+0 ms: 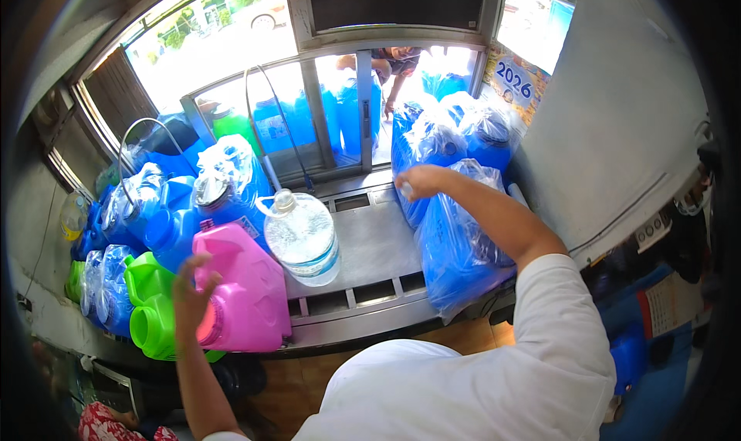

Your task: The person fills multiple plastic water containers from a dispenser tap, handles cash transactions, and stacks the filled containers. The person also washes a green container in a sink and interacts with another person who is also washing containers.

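My left hand (194, 293) is raised with its fingers apart, over or beside the pink plastic water jug (255, 285); whether it touches the jug is unclear. My right hand (417, 185) is closed on a small, pale plastic item above the counter's right part, at the edge of several blue water containers (463, 238) wrapped in clear plastic bags. Between my hands a round clear water bottle (301, 232) with a white cap and handle stands on the metal counter (376, 227). Green jugs (153, 302) stand left of the pink one.
Blue containers (231, 169), some bagged, crowd the counter's left side under curved metal tubes (145, 122). Beyond the sliding window (365, 111), a person (399, 65) leans in near more blue containers. At the lower left is part of another person (110, 423) in red-and-white patterned cloth.
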A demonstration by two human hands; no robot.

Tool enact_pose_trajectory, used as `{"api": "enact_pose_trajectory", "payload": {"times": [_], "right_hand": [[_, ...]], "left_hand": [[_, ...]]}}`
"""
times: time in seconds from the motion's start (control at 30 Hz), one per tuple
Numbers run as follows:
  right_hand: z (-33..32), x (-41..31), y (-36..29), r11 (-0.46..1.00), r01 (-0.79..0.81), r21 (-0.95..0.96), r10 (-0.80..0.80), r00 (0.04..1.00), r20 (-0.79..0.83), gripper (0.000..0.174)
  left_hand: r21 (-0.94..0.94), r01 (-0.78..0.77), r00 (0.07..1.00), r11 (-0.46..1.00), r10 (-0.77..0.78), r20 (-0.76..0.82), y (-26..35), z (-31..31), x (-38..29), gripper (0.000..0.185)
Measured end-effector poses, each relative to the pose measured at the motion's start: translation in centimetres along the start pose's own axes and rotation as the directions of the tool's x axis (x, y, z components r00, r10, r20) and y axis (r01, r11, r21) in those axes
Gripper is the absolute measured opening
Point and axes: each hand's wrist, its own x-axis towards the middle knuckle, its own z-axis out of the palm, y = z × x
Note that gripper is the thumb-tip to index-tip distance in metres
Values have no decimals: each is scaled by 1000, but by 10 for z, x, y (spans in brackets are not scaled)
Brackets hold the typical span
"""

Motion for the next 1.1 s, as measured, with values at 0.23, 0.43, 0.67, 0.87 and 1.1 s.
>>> {"api": "enact_pose_trajectory", "payload": {"times": [0.23, 0.43, 0.67, 0.87, 1.1], "right_hand": [[-6, 79, 67, 954, 180, 239, -143, 976, -166, 56], [35, 80, 77, 918, 176, 356, -161, 984, -72, 56], [28, 90, 73, 854, 240, 461, -229, 970, -82, 59], [28, 89, 77, 837, 213, 504, -263, 964, 28, 62], [26, 87, 72, 817, 219, 533, -288, 956, 49, 62]], "left_hand": [[403, 380, 922, 833, -307, -234, -120, 32, 61, 78], [313, 675, 726, 668, -677, -122, -95, 61, 69, 96], [253, 673, 738, 695, -652, -174, -134, 54, 57, 77], [237, 682, 731, 692, -654, -194, -136, 59, 60, 70], [265, 673, 739, 690, -636, -220, -144, 54, 53, 62]]}}
